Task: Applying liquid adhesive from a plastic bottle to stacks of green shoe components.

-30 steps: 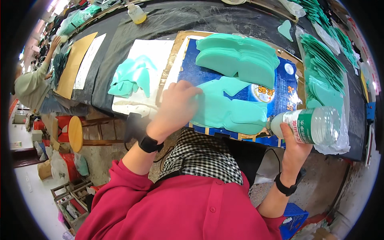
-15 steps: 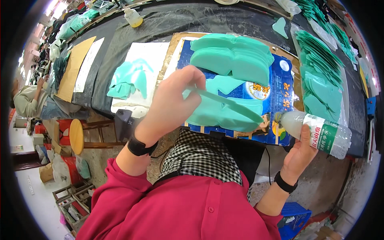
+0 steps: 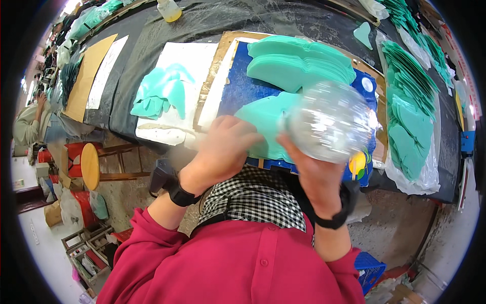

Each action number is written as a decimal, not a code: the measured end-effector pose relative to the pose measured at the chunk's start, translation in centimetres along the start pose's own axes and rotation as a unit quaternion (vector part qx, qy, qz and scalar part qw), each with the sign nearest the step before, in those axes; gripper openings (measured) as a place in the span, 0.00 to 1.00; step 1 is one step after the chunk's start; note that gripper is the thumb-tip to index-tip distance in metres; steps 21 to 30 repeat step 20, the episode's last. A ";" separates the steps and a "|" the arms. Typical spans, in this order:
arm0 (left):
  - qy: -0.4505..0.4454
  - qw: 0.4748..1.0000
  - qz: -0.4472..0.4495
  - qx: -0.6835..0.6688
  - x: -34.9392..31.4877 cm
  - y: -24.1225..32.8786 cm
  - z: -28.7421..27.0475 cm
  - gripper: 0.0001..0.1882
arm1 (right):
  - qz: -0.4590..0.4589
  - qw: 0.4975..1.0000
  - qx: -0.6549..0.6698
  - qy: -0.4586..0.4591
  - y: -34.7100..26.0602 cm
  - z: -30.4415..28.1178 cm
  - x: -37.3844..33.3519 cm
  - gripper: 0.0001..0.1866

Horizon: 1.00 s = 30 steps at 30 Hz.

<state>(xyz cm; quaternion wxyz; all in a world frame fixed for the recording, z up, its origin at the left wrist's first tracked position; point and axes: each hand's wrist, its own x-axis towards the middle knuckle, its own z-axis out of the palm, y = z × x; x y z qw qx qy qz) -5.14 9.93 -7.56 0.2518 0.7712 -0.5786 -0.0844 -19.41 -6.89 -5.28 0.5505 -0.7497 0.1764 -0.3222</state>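
My right hand (image 3: 319, 175) grips a clear plastic bottle (image 3: 331, 121), smeared by motion, its round end toward me. The bottle hangs over a green cut sheet (image 3: 266, 119) of thin, foam-like material that lies on a blue printed board. At that sheet's near left edge is my left hand (image 3: 225, 147), its fingers curled and pinching the edge; the fingertips are partly hidden. Just beyond lies a neat stack of matching green pieces (image 3: 304, 68) with a curved outline, in two rows.
To the left, loose green pieces (image 3: 164, 91) rest on a white board (image 3: 202, 53). Fanned green stacks (image 3: 410, 111) lie on plastic at the right. A bottle of yellow liquid (image 3: 169, 10) stands at the back. A wooden stool (image 3: 91, 166) is on the floor, and another person (image 3: 33, 121) is far left.
My right hand has brought the bottle left from the board's right edge to over the green sheet, turning it. My left hand has lowered, and the raised green strip now lies down.
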 end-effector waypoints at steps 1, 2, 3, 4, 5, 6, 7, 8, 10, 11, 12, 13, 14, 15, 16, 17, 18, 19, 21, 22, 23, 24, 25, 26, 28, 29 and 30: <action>0.035 0.999 0.013 -0.019 -0.1 -0.2 0.3 0.26 | -0.067 0.990 -0.114 -0.045 0.4 0.9 0.7 0.24; 0.070 0.997 0.026 -0.038 -0.2 -0.4 0.5 0.27 | -0.067 0.990 -0.114 -0.047 0.7 1.3 1.2 0.24; 0.071 0.996 0.025 -0.039 -0.4 -0.4 0.3 0.27 | -0.032 0.996 -0.048 -0.069 1.0 1.5 1.6 0.25; 0.065 0.997 0.020 -0.022 -0.6 -0.3 -0.2 0.28 | 0.004 0.996 0.018 -0.091 1.1 1.7 1.8 0.26; 0.061 0.998 0.011 -0.005 -1.1 -0.3 -0.6 0.29 | 0.037 0.995 0.030 -0.093 0.3 1.1 2.0 0.25; 0.063 0.998 0.003 -0.005 -1.5 -0.3 -0.8 0.29 | 0.076 0.990 0.044 -0.112 -1.1 0.2 2.2 0.24; 0.057 0.998 -0.026 -0.002 -1.9 -0.4 -0.9 0.30 | 0.121 0.985 0.077 -0.097 -1.9 -0.4 2.2 0.24; 0.051 0.997 -0.051 0.001 -2.1 -0.2 -0.9 0.31 | 0.165 0.977 0.108 -0.079 -2.3 -0.9 2.2 0.24; 0.051 0.997 -0.054 0.016 -2.1 -0.3 -0.4 0.33 | 0.151 0.982 0.078 -0.086 -1.9 -0.3 3.0 0.25; 0.037 0.998 -0.046 0.021 -2.0 -0.4 -0.2 0.33 | 0.136 0.986 0.047 -0.085 -1.4 0.1 3.7 0.26; 0.025 0.999 -0.032 0.023 -1.8 -0.3 -0.1 0.34 | 0.134 0.987 0.045 -0.081 -1.0 0.9 4.6 0.26; 0.014 0.999 -0.033 0.024 -1.5 -0.1 -0.5 0.34 | 0.082 0.994 0.026 -0.073 -0.5 2.4 5.5 0.26; 0.013 0.999 -0.032 0.025 -1.6 -0.1 -0.5 0.34 | 0.031 0.997 0.008 -0.067 0.2 4.0 6.2 0.26; 0.015 0.999 -0.026 0.029 -1.6 -0.2 -0.4 0.33 | 0.007 0.996 0.021 -0.084 0.9 5.5 6.7 0.26; 0.016 0.999 -0.018 0.032 -1.5 -0.3 -0.4 0.33 | -0.019 0.994 0.031 -0.100 1.4 6.7 7.0 0.26; 0.016 0.999 -0.021 0.034 -1.9 -0.5 -0.4 0.33 | -0.054 0.993 -0.013 -0.104 1.3 8.0 7.1 0.24; 0.053 0.998 -0.002 0.028 -2.3 -0.7 -0.5 0.28 | -0.054 0.993 -0.010 -0.106 1.0 8.2 7.1 0.24; 0.089 0.996 0.017 0.022 -2.8 -1.0 -0.6 0.24 | -0.107 0.985 -0.051 -0.127 0.6 8.2 7.1 0.25; 0.081 0.996 -0.004 0.023 -3.6 -1.3 -0.8 0.22 | -0.159 0.972 -0.091 -0.149 -0.5 8.1 6.9 0.25; 0.081 0.996 -0.004 0.023 -3.6 -1.3 -0.8 0.22 | -0.159 0.972 -0.091 -0.149 -0.5 8.1 6.9 0.25; 0.081 0.996 -0.004 0.023 -3.6 -1.3 -0.8 0.22 | -0.159 0.972 -0.091 -0.149 -0.5 8.1 6.9 0.25; 0.081 0.996 -0.004 0.023 -3.6 -1.3 -0.8 0.22 | -0.159 0.972 -0.091 -0.149 -0.5 8.1 6.9 0.25; 0.081 0.996 -0.004 0.023 -3.6 -1.3 -0.8 0.22 | -0.159 0.972 -0.091 -0.149 -0.5 8.1 6.9 0.25; 0.081 0.996 -0.004 0.023 -3.6 -1.3 -0.8 0.22 | -0.159 0.972 -0.091 -0.149 -0.5 8.1 6.9 0.25; 0.081 0.996 -0.004 0.023 -3.6 -1.3 -0.8 0.22 | -0.159 0.972 -0.091 -0.149 -0.5 8.1 6.9 0.25; 0.081 0.996 -0.004 0.023 -3.6 -1.3 -0.8 0.22 | -0.159 0.972 -0.091 -0.149 -0.5 8.1 6.9 0.25; 0.081 0.996 -0.004 0.023 -3.6 -1.3 -0.8 0.22 | -0.159 0.972 -0.091 -0.149 -0.5 8.1 6.9 0.25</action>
